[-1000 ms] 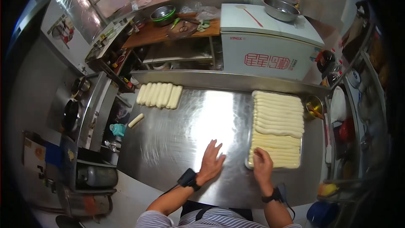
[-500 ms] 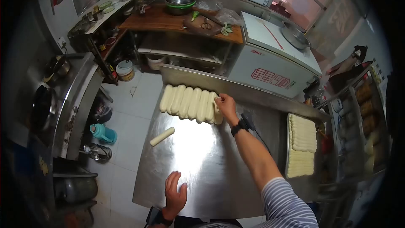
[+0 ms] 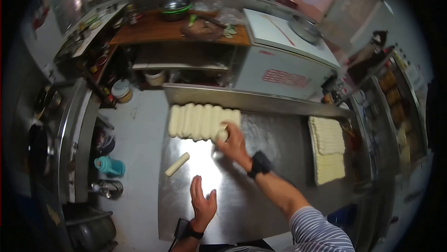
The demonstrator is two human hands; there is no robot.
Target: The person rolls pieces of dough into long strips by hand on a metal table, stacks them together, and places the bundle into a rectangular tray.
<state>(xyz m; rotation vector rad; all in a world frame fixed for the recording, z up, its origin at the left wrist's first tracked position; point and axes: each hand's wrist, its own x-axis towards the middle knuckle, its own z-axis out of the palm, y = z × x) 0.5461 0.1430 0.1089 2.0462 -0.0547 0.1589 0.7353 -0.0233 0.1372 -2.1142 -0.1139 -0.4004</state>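
Pale dough rolls (image 3: pixel 198 121) lie side by side in a row at the far left of the steel table. My right hand (image 3: pixel 234 146) is at the near edge of that row, its fingers closed around a dough roll (image 3: pixel 222 135); only a rounded part of it shows. Nearer to me, a single short dough roll (image 3: pixel 177 164) lies apart at a slant on the metal. My left hand (image 3: pixel 203 206) hovers over the front of the table with its fingers stretched and thumb apart, holding nothing.
A tray (image 3: pixel 313 159) of dough rolls in two layers sits on the right of the steel table (image 3: pixel 274 135), which has a raised back edge (image 3: pixel 233 96). Beyond stand a white chest freezer (image 3: pixel 279 68) and a wooden counter (image 3: pixel 153 30). A teal thermos (image 3: pixel 110 166) stands left on the floor.
My right hand has come back toward me and left from the row's right end, with a dough roll in its fingers. My left hand stays open. The camera view has shifted.
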